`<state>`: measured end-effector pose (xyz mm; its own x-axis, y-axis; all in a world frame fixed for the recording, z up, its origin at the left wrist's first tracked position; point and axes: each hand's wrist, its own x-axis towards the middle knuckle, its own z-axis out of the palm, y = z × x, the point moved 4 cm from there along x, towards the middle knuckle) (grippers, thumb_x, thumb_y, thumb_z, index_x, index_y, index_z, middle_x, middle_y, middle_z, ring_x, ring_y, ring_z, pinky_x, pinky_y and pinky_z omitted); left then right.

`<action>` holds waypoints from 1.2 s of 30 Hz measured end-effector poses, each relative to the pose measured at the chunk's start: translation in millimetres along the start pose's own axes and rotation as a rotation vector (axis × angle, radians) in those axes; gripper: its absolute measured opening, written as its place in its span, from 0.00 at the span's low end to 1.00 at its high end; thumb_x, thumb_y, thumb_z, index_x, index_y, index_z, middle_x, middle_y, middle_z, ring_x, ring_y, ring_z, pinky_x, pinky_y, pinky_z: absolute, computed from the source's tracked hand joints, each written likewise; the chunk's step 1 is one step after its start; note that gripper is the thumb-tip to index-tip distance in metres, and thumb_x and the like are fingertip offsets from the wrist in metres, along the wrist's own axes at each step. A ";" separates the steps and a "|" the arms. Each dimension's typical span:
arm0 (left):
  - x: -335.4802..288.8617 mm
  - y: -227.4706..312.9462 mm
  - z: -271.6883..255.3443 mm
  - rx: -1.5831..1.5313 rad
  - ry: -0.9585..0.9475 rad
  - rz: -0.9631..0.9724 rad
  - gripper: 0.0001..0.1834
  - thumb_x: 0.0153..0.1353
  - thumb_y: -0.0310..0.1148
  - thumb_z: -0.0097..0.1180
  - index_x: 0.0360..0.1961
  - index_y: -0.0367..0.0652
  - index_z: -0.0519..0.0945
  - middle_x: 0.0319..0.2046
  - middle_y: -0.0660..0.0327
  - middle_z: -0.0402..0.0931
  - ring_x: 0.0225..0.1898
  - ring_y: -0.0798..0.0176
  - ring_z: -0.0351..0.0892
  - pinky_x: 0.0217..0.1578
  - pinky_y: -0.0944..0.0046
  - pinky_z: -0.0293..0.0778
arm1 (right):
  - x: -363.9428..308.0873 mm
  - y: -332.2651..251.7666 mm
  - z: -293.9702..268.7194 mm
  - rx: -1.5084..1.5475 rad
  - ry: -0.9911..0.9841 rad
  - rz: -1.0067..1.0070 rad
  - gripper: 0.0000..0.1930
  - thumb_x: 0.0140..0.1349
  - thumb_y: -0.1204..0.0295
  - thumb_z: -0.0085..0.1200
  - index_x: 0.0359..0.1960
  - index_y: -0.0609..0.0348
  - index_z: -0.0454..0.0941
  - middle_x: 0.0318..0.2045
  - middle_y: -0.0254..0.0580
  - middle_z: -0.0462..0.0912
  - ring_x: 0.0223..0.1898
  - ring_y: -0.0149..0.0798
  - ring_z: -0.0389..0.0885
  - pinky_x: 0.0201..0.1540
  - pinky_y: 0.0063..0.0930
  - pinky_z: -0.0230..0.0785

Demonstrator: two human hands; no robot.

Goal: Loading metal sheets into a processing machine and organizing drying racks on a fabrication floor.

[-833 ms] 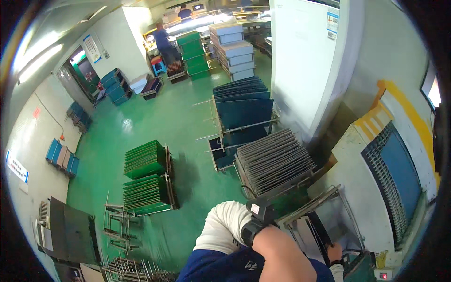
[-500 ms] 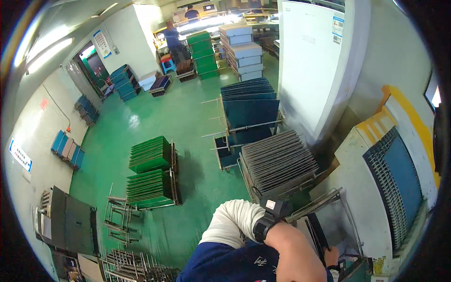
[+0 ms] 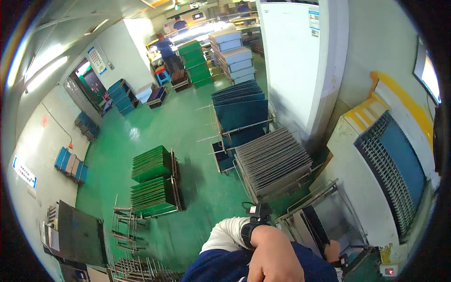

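My left hand (image 3: pixel 277 259), below a white sleeve and a black wrist strap with a small box on it, is bent in front of my dark blue shirt. Its fingers point down and the picture's lower edge cuts them off, so whatever they touch is hidden. Farther right, my right hand (image 3: pixel 332 251) grips the edge of a dark flat panel (image 3: pixel 314 224). That panel stands on edge against a grey-brown panel (image 3: pixel 300 229) in a metal frame rack (image 3: pixel 287 217).
Beyond the rack stands a cart of upright grey panels (image 3: pixel 272 162), with dark blue panels (image 3: pixel 240 113) behind. Green panels (image 3: pixel 151 164) fill racks on the left. At the right is a white machine (image 3: pixel 347 141) with a slatted conveyor (image 3: pixel 387 164). People (image 3: pixel 165 47) work far back.
The view has shifted, so the room sits differently in the picture. My left hand has drawn in toward my body, to the left. My right hand stays at the dark panel.
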<state>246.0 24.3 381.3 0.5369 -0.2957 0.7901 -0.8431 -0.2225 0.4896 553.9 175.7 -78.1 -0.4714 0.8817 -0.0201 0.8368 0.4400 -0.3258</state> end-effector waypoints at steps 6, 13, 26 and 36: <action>-12.0 -24.7 -0.5 -0.076 0.187 -0.006 0.13 0.64 0.37 0.51 0.32 0.38 0.79 0.32 0.56 0.73 0.30 0.53 0.68 0.30 0.55 0.61 | -1.0 -57.7 -87.7 -0.008 0.011 0.040 0.10 0.47 0.68 0.59 0.24 0.63 0.75 0.24 0.54 0.77 0.30 0.58 0.76 0.32 0.49 0.65; -14.6 -50.6 -12.7 -0.157 0.185 -0.043 0.14 0.62 0.38 0.54 0.28 0.37 0.79 0.30 0.55 0.73 0.27 0.57 0.69 0.26 0.57 0.63 | 4.1 -80.7 -184.8 0.023 -0.024 0.151 0.09 0.48 0.66 0.57 0.25 0.58 0.80 0.25 0.51 0.79 0.31 0.56 0.77 0.34 0.48 0.67; 17.2 -90.8 -30.3 -0.167 0.123 -0.046 0.14 0.62 0.39 0.52 0.28 0.38 0.78 0.29 0.55 0.72 0.32 0.55 0.71 0.32 0.55 0.64 | -34.1 15.6 -310.2 0.478 0.585 0.344 0.14 0.48 0.67 0.61 0.33 0.64 0.80 0.24 0.47 0.81 0.28 0.44 0.79 0.33 0.34 0.69; 17.4 -109.1 -38.2 -0.071 0.204 -0.137 0.16 0.62 0.41 0.54 0.24 0.40 0.77 0.26 0.57 0.71 0.28 0.57 0.69 0.28 0.59 0.64 | -15.3 113.2 -279.9 1.773 0.966 0.526 0.12 0.52 0.74 0.60 0.39 0.57 0.77 0.36 0.38 0.78 0.35 0.34 0.78 0.38 0.29 0.73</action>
<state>346.1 78.9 355.7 0.6350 -0.0720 0.7691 -0.7668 -0.1797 0.6163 733.8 259.7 149.8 0.4223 0.8850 -0.1959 -0.5726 0.0930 -0.8145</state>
